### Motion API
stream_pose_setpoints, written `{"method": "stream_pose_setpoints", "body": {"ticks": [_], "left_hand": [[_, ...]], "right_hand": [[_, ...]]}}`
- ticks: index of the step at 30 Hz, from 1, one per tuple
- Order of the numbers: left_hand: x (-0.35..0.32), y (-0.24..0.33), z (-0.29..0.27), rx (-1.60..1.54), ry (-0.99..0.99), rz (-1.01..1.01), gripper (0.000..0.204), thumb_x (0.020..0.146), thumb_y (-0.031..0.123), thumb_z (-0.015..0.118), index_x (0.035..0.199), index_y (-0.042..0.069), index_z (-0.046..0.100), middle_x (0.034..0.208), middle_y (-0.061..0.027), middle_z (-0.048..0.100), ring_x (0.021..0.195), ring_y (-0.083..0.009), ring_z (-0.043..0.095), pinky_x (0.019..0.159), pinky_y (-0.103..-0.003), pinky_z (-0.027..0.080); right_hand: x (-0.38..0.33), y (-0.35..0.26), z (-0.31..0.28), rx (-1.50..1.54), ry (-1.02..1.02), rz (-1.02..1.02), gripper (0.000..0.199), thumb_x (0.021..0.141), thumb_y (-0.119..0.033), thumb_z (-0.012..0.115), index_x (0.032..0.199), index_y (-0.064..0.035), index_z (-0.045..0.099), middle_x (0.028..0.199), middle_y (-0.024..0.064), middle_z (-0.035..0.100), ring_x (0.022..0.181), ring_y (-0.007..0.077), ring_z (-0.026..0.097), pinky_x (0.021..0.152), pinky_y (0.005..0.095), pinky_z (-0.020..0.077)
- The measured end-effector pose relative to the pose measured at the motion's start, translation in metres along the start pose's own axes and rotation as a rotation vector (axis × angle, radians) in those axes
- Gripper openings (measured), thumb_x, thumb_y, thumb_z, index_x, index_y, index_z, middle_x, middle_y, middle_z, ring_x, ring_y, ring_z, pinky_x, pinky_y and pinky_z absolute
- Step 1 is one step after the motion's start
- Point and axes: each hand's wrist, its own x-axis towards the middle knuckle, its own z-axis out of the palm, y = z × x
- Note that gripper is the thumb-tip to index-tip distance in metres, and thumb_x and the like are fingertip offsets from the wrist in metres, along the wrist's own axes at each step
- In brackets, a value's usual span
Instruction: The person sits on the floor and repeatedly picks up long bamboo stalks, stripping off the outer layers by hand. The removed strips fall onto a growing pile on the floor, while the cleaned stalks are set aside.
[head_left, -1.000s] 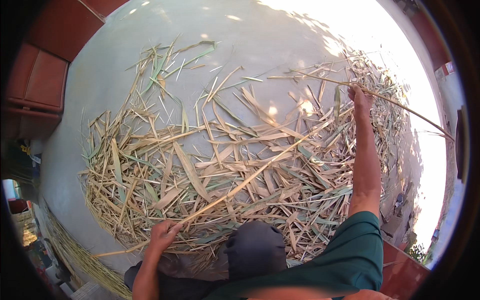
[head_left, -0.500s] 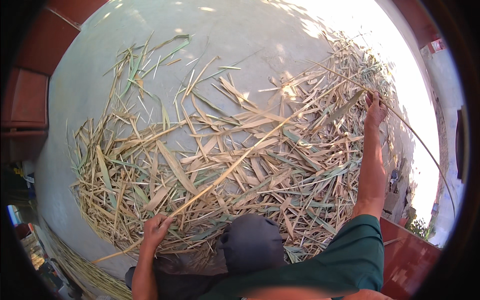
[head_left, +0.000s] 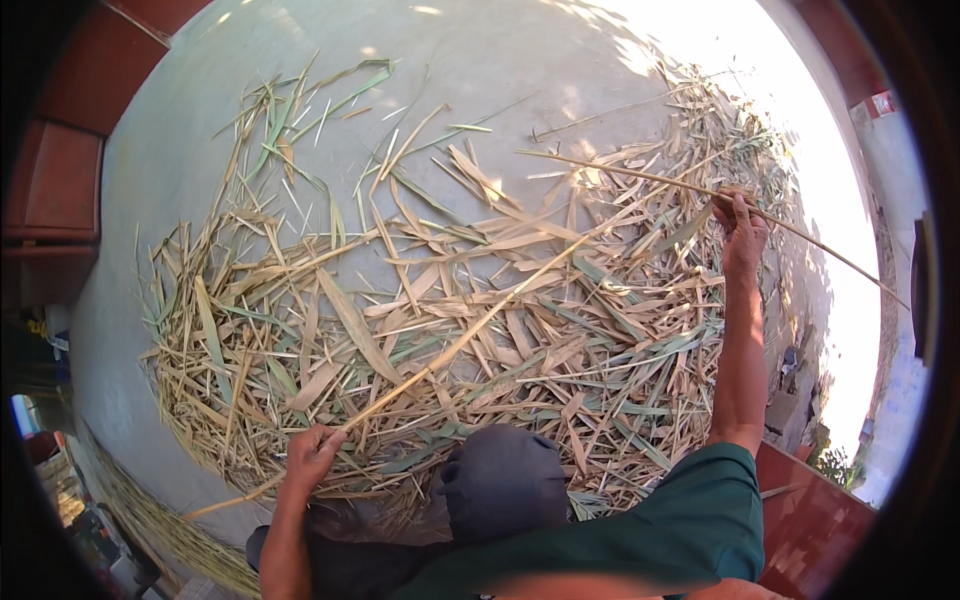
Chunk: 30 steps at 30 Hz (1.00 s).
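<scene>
A wide heap of dry, split bamboo strips and leaves (head_left: pixel 440 320) covers the grey concrete floor (head_left: pixel 480 70). My left hand (head_left: pixel 312 455) is closed around a long pale bamboo stick (head_left: pixel 480 325) that runs diagonally up to the right across the heap. My right hand (head_left: pixel 740 225) is stretched far out and grips a thin long bamboo stick (head_left: pixel 640 180) that reaches from the heap's top toward the bright right side. My knee in dark cloth (head_left: pixel 505 480) sits at the heap's near edge.
Red-brown wooden furniture (head_left: pixel 55 190) stands along the left rim. A red-brown ledge (head_left: pixel 810 510) lies at the lower right. A bundle of thin strips (head_left: pixel 140 510) lies at the lower left. Strong sunlight washes out the floor at the upper right.
My right hand has lifted the thin stick off the heap and swung it rightward. My left hand has closed on the long diagonal stick and shifted slightly. The view has tilted.
</scene>
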Motion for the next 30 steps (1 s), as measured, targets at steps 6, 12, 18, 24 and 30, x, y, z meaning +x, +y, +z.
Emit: {"method": "stream_pose_setpoints", "body": {"ticks": [6,12,18,24,30], "left_hand": [[0.007,0.004,0.002,0.032,-0.027,0.050,0.024,0.090,0.024,0.076,0.087,0.000,0.071,0.065,-0.0083,0.063,0.059,-0.0136,0.057,0.057,-0.033,0.046],[0.004,0.005,0.002,0.033,-0.020,0.022,0.023,0.089,0.023,0.076,0.088,0.001,0.072,0.066,-0.0093,0.064,0.059,-0.0153,0.058,0.057,-0.033,0.047],[0.005,-0.008,-0.001,0.046,-0.042,-0.003,0.023,0.093,0.022,0.072,0.087,0.000,0.069,0.068,-0.0035,0.065,0.061,-0.0117,0.058,0.058,-0.030,0.046],[0.011,-0.024,0.014,0.044,-0.150,-0.076,0.025,0.091,0.026,0.074,0.089,0.001,0.071,0.068,-0.0075,0.066,0.061,-0.0143,0.058,0.059,-0.033,0.048],[-0.003,-0.027,0.029,0.090,-0.217,-0.109,0.031,0.092,0.034,0.072,0.091,0.003,0.073,0.072,-0.0097,0.068,0.064,-0.0189,0.062,0.062,-0.035,0.049]], "right_hand": [[0.052,0.037,0.024,0.074,0.234,-0.106,0.019,0.102,-0.015,0.061,0.114,-0.0023,0.068,0.112,0.0101,0.072,0.103,0.0208,0.072,0.079,0.0281,0.0619],[0.060,0.100,0.030,0.091,0.272,0.043,0.018,0.098,-0.011,0.064,0.111,0.0025,0.066,0.104,0.0143,0.072,0.088,0.0238,0.074,0.069,0.0285,0.0631],[-0.024,0.036,-0.074,-0.013,0.326,0.177,0.022,0.098,-0.014,0.058,0.109,0.0039,0.064,0.100,0.0185,0.073,0.083,0.0248,0.074,0.068,0.0286,0.0633],[0.010,0.052,-0.088,0.231,0.359,0.324,0.017,0.095,-0.017,0.059,0.104,-0.0038,0.065,0.083,0.0060,0.068,0.072,0.0205,0.069,0.065,0.0308,0.0599],[0.020,0.145,0.075,0.462,0.063,0.484,0.021,0.094,-0.014,0.061,0.112,-0.0024,0.063,0.074,0.0000,0.059,0.066,0.0156,0.062,0.053,0.0234,0.0527]]}}
